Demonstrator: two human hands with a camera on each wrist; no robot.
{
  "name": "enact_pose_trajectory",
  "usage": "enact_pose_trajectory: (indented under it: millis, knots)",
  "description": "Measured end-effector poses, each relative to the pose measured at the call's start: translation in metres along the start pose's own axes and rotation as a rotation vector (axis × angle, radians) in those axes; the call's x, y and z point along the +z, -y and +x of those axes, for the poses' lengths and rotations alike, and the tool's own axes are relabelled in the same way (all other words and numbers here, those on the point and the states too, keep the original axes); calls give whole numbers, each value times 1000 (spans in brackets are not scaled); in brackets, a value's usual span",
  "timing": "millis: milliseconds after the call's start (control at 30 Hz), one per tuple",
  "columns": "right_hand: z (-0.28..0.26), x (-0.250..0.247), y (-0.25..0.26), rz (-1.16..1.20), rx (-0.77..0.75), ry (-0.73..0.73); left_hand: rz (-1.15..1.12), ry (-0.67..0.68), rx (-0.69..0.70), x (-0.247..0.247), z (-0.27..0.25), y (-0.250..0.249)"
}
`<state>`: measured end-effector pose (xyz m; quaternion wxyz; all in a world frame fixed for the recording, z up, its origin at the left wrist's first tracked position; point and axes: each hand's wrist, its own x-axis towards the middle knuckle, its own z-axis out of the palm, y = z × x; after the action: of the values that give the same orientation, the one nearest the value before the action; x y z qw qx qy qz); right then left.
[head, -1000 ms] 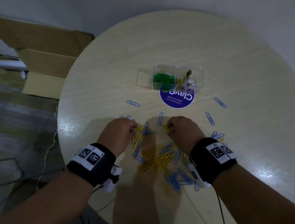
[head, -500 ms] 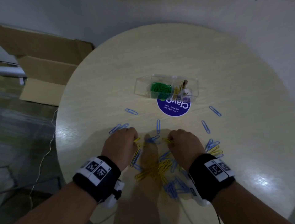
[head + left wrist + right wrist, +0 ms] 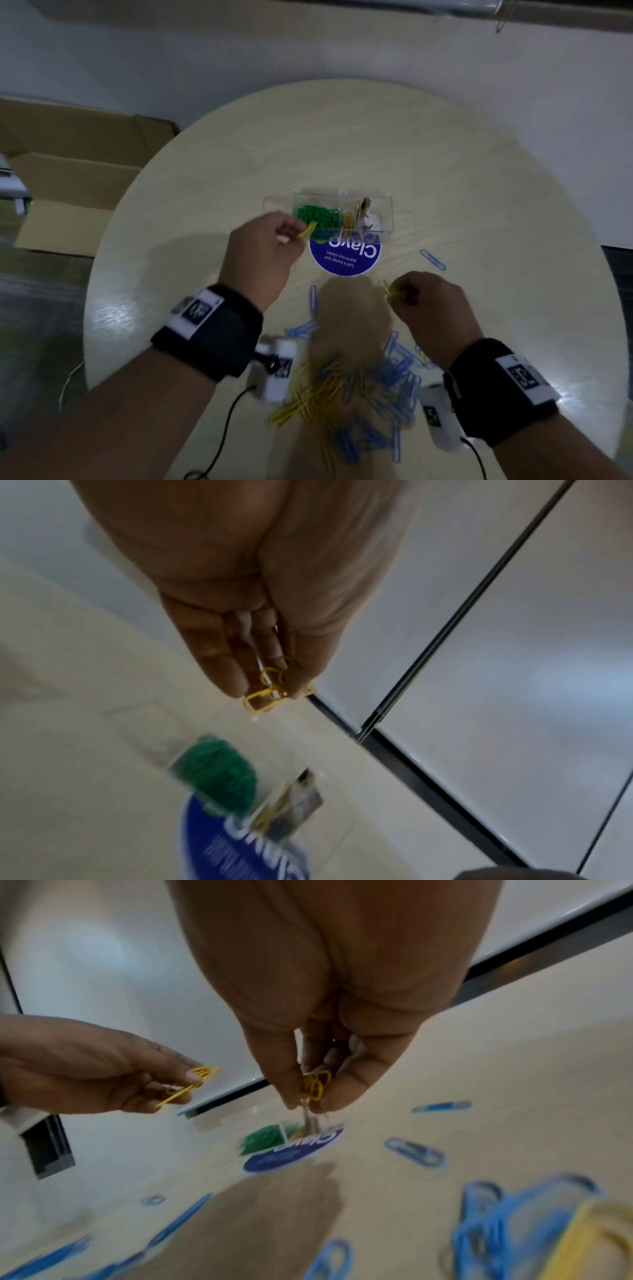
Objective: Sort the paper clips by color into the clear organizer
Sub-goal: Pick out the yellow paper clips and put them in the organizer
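The clear organizer [image 3: 385, 209] stands mid-table with green clips [image 3: 315, 216] in one compartment and a few yellow clips [image 3: 348, 219] in the one to its right. My left hand [image 3: 298, 230] is raised at the organizer's left end, pinching yellow paper clips [image 3: 262, 697] between thumb and fingers. My right hand [image 3: 399, 294] hovers lower over the table and pinches another small bunch of yellow clips [image 3: 313, 1087]. A mixed pile of blue and yellow clips [image 3: 359, 394] lies between my wrists.
A round purple sticker [image 3: 346, 255] lies on the table in front of the organizer. Single blue clips [image 3: 433, 259] are scattered on the round wooden table [image 3: 496, 192]. A cardboard box [image 3: 68, 164] stands on the floor to the left.
Both hands have lifted off the pile with yellow clips in their fingers. The left hand has travelled forward to the organizer; the right has risen a little. The head view has tilted up.
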<state>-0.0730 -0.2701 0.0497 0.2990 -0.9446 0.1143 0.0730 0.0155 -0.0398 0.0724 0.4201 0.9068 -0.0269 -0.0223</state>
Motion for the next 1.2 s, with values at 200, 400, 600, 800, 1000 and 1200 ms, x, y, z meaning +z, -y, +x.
enact_pose_trajectory:
  millis: [200,400,600,800,1000,1200]
  knots:
    - [23,-25,-7,42,27,-107,12,-38,117,43,60,-45]
    - [45,-33,2,65,33,-102,207,106,122,73,66,-39]
    - [84,-31,32,140,-20,-87,0,-31,67,44,51,-30]
    - [118,-19,61,87,18,-7,-8,-32,8,4,5,0]
    - [87,-32,53,319,57,-124,98,28,-8,-26,-55,43]
    - [-32,15,25,30,-163,-25,370,322,178,-33,-146,87]
